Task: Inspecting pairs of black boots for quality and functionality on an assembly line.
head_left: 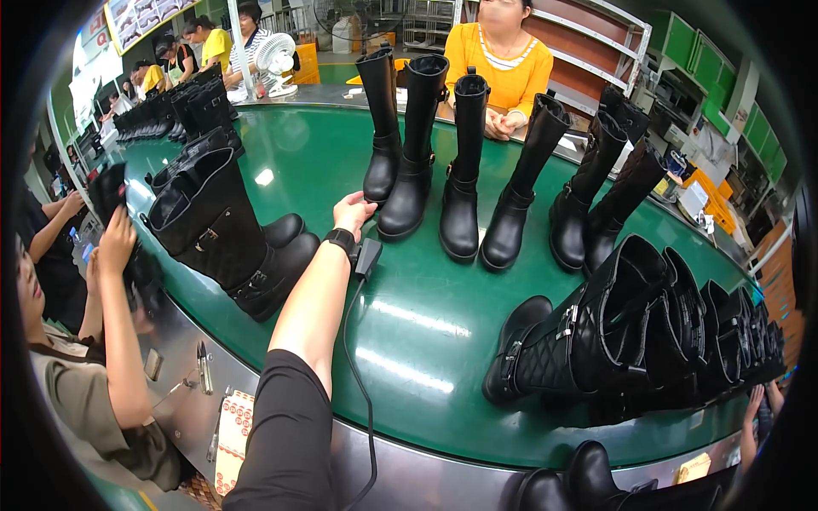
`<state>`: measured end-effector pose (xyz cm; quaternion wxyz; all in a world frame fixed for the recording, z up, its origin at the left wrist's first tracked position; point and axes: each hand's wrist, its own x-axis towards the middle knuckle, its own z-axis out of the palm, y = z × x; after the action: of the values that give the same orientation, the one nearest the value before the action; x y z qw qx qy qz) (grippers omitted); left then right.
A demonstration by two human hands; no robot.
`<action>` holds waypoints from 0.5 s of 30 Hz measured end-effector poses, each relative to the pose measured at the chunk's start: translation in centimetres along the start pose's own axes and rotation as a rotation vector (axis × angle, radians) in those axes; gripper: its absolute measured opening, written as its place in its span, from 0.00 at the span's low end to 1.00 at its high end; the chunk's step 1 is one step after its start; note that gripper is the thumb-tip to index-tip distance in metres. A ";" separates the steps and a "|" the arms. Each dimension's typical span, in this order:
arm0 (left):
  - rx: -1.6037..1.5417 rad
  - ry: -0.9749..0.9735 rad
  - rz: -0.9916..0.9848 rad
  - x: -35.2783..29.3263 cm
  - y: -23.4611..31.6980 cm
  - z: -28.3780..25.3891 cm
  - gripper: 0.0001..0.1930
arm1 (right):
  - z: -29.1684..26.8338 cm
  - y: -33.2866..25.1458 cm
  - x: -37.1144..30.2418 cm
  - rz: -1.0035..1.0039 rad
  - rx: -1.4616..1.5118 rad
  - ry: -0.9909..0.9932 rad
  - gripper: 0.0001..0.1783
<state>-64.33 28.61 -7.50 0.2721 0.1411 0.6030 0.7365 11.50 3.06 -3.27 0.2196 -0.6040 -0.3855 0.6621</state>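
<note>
My left hand [352, 213] reaches out over the green tabletop, a dark watch [341, 239] on its wrist. Its fingers are closed at the toe of the leftmost tall black boot [383, 162] in an upright row; part of the grip is hidden. Right beside that stands its neighbour, another tall black boot [413, 162] with a side buckle. Further right in the row are two black boots, one [464, 179] strapped at the ankle and the other [515, 204] leaning slightly right. A small black device [368, 257] with a cable sits by my wrist. My right hand is out of view.
Buckled wide black boots [213, 226] stand left of my forearm. Several quilted black boots [579, 341] crowd the right side. Across the table a person in yellow [503, 72] rests clasped hands at its edge. A co-worker's raised arm [119, 315] is close at left, near pens [204, 368].
</note>
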 end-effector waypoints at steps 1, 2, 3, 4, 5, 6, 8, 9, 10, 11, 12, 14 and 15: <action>-0.005 0.004 -0.008 -0.1 0.1 0.0 0.30 | 0.0 -0.1 0.1 -0.011 -0.004 0.001 0.40; -0.008 0.015 -0.028 -0.1 0.2 0.1 0.30 | 0.1 -0.1 0.3 -0.018 -0.005 0.001 0.40; -0.014 0.012 -0.042 -0.2 0.3 0.1 0.29 | 0.1 -0.2 0.3 -0.026 -0.006 0.003 0.39; -0.010 0.011 -0.031 -0.2 0.3 0.2 0.29 | 0.2 -0.2 0.5 -0.033 -0.009 0.005 0.39; -0.006 0.029 -0.028 -0.2 0.3 0.2 0.29 | 0.2 -0.3 0.5 -0.036 -0.011 0.006 0.39; 0.001 0.052 -0.035 -0.3 0.3 0.3 0.28 | 0.3 -0.3 0.6 -0.044 -0.009 0.009 0.39; -0.002 0.042 -0.027 -0.3 0.3 0.3 0.28 | 0.3 -0.3 0.7 -0.052 -0.012 0.016 0.39; 0.000 0.053 -0.018 -0.3 0.3 0.3 0.28 | 0.3 -0.3 0.8 -0.056 -0.012 0.018 0.39; 0.005 0.071 -0.017 -0.2 0.3 0.2 0.28 | 0.3 -0.3 0.8 -0.060 -0.014 0.021 0.39; 0.019 0.051 -0.026 -0.2 0.3 0.2 0.28 | 0.3 -0.3 0.9 -0.067 -0.014 0.024 0.39; 0.023 0.052 -0.022 -0.1 0.3 0.2 0.28 | 0.3 -0.3 0.9 -0.073 -0.014 0.027 0.38; -0.012 0.047 -0.047 0.0 0.4 0.1 0.28 | 0.4 -0.4 1.0 -0.087 -0.019 0.032 0.38; -0.014 0.028 -0.034 0.1 0.4 0.2 0.28 | 0.4 -0.4 1.1 -0.094 -0.018 0.035 0.38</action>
<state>-64.43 28.77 -7.14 0.2770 0.1185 0.6040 0.7378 10.83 4.03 -3.63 0.2514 -0.5986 -0.4155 0.6371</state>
